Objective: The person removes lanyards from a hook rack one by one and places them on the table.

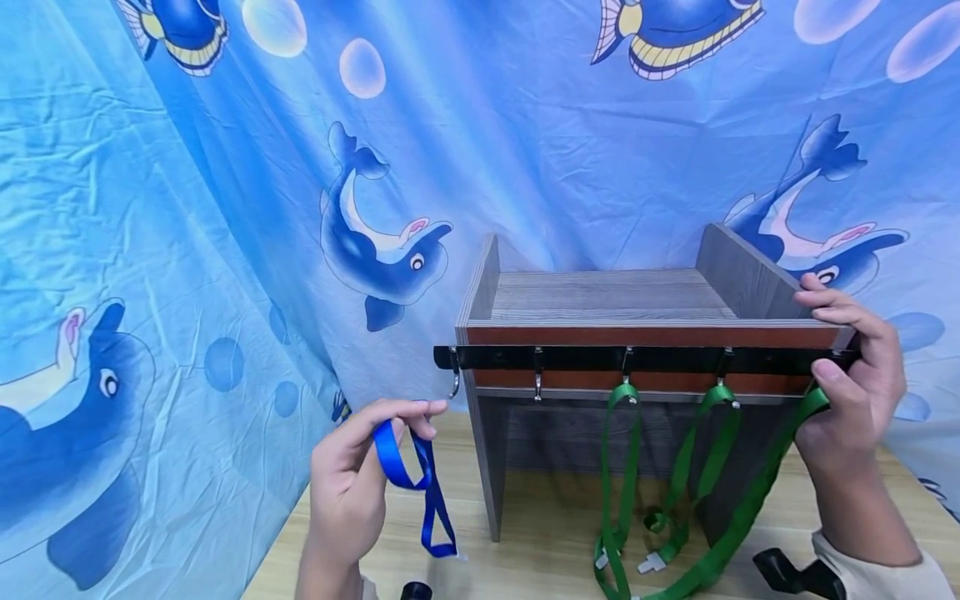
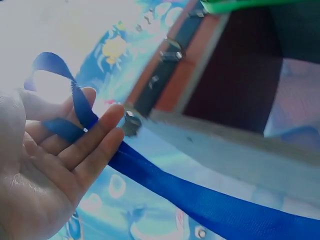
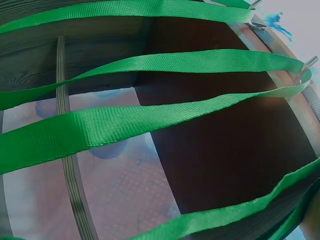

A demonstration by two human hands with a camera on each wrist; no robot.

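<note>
Ribbon [image 1: 427,482], blue, held in L hand [image 1: 352,479], prob. pinched btwn thumb & fingers; hangs above surface [image 1: 540,537], just L of shelf's [image 1: 491,475] front L edge. Fingertips right by L-end hook [image 1: 455,382] of black rail [image 1: 581,359]; can't tell if touching. R hand [image 1: 858,371] grips shelf's front R corner, thumb over rail end; can't tell if it also pins the green strap [image 1: 765,479] running down by it. Two more green straps, on middle hook [image 1: 627,362] & next one R, hang down twd surface. Second hook from L [image 1: 537,375] bare. Step in hand, my read: bringing blue loop to L-end hook while R hand steadies shelf. Next move calls for spreading loop, passing it over hook tip, letting it seat b4 release. Risk: loop looks narrow/twisted, may miss the tip.
</note>
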